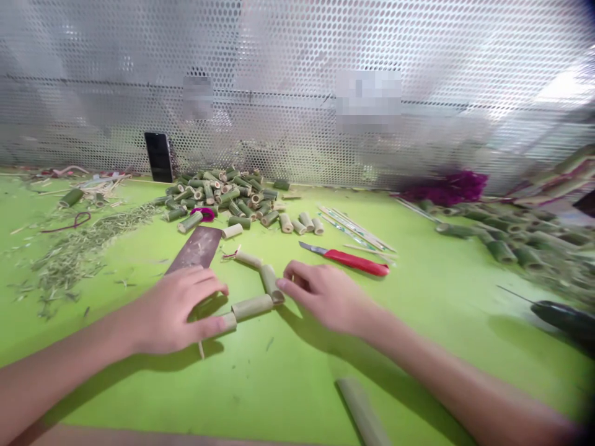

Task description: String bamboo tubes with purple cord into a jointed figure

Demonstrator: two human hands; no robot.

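Observation:
Several short bamboo tubes lie end to end in a bent row. My left hand (179, 310) is open over the left end, its thumb resting on a small bamboo tube (229, 322) and its fingers apart. A thin stick (201, 350) pokes out below that thumb. My right hand (325, 294) is loosely curled and open, its thumb tip against an angled bamboo tube (269, 280); the inner fingers are partly hidden. Between the hands lies a pale bamboo tube (252, 306). Another tube (248, 258) at the far end has dark red cord by it.
A red-handled knife (356, 261) lies right of the row, near thin sticks (356, 226). A brown blade-like plate (195, 248) is by my left hand. Behind are piled bamboo tubes (227, 192) and a phone (158, 157). A dark-handled pointed tool (560, 314) lies far right.

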